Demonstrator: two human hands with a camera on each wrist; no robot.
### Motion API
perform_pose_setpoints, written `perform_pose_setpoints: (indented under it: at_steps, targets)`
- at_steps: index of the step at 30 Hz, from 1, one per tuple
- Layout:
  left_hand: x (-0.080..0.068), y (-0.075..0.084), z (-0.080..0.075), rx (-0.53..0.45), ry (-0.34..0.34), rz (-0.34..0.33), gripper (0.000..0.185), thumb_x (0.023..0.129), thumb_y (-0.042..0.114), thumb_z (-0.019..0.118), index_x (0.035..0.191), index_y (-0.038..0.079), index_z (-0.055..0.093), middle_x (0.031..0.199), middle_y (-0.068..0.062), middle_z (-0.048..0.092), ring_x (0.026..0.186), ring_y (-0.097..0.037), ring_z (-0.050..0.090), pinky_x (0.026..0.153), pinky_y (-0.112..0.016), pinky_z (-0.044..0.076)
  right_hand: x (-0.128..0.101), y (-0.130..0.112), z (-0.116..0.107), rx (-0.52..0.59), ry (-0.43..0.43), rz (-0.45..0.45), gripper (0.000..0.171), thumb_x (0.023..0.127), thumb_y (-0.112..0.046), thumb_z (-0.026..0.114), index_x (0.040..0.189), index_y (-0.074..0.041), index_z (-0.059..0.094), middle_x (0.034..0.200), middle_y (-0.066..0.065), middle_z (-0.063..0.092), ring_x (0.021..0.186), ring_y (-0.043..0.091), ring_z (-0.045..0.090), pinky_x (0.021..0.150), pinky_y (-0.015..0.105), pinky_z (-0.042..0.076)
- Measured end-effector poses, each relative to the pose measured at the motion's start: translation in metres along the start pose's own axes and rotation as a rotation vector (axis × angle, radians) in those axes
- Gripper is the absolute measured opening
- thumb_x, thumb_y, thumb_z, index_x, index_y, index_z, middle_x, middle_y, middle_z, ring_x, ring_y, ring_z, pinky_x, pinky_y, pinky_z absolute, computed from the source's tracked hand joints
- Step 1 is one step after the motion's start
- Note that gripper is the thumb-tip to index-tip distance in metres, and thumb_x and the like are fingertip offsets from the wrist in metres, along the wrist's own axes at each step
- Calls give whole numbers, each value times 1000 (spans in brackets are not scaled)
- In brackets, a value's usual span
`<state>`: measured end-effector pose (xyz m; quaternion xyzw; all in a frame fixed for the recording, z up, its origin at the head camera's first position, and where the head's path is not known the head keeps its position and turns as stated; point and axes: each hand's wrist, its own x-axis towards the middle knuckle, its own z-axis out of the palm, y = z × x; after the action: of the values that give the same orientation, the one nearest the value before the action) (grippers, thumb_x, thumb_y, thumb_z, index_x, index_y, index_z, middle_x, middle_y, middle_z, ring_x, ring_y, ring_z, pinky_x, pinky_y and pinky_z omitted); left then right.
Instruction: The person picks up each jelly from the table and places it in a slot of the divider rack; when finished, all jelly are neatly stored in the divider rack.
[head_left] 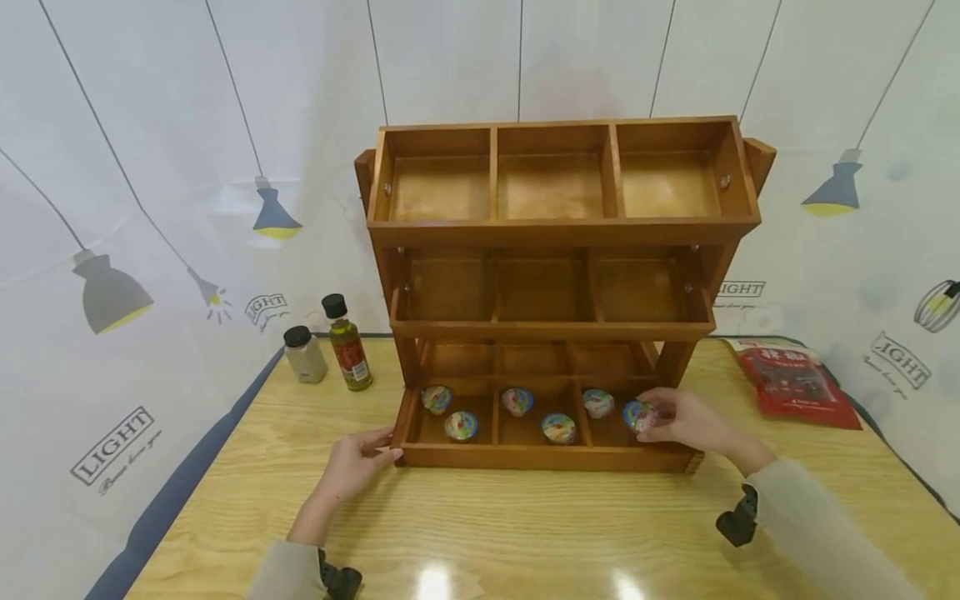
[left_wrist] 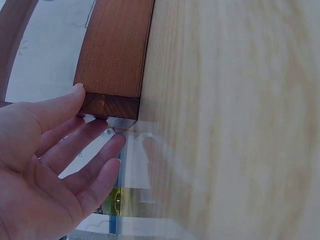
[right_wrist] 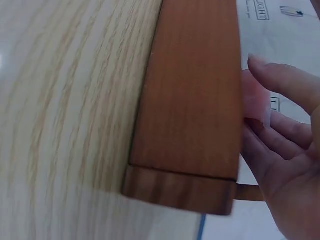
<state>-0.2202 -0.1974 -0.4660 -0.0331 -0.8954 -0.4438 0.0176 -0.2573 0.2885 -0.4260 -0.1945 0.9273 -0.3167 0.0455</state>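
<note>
Right hand (head_left: 686,421) pinches a small, light foil-lidded jelly cup (head_left: 640,414) by its rim; left hand (head_left: 358,460), fingers relaxed, touches the three-tier wooden rack (head_left: 551,457) at 9 o'clock.

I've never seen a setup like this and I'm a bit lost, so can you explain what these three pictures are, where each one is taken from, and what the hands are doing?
There is no machine here: a person works with two bare hands and wears three cameras. The big picture comes from a camera on the head, looking down at a table. The two close-ups come from cameras strapped to the wrists, so each shows one hand from very near.

On the table stands a wooden rack with three tiers of compartments. Only the bottom tier holds anything: small sealed cups, two in each compartment. The left hand lies with straight fingers against the rack's front left corner. The right hand holds a cup in the right compartment.

Left of the rack stand a small jar and a bottle. To the right lies a red packet.
</note>
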Motion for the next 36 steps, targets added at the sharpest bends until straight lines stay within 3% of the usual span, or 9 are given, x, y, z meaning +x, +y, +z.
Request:
perform_pose_setpoints:
  at_steps: [10, 15, 30, 36]
  targets:
    - [0, 2, 1, 1, 2, -10, 43, 80, 17, 68, 121, 8, 58, 106, -14, 67, 86, -21, 66, 66, -22, 51, 13, 0, 16, -70, -38, -35, 51, 72, -22, 74, 112, 5, 57, 91, 10, 66, 74, 10, 57, 61, 21, 45]
    - [0, 2, 0, -1, -1, -11, 43, 80, 18, 68, 121, 8, 58, 107, -14, 67, 86, -21, 66, 65, -22, 51, 14, -4, 20, -140, -17, -40, 44, 72, -17, 73, 110, 3, 60, 88, 8, 66, 73, 10, 57, 59, 22, 44]
    - [-2, 2, 1, -1, 5, -11, 43, 80, 16, 67, 121, 7, 58, 106, -14, 67, 88, -21, 66, 68, -24, 52, 17, 1, 15, -89, -110, -24, 48, 72, -14, 71, 111, 8, 56, 90, 12, 66, 74, 13, 57, 60, 24, 46]
    - [-3, 3, 0, -3, 7, -20, 43, 80, 18, 67, 121, 8, 58, 107, -14, 67, 87, -21, 65, 67, -23, 51, 14, 1, 1, 2, -127, -43, 60, 72, -21, 74, 115, 13, 51, 101, 23, 63, 88, 27, 62, 71, 33, 52]
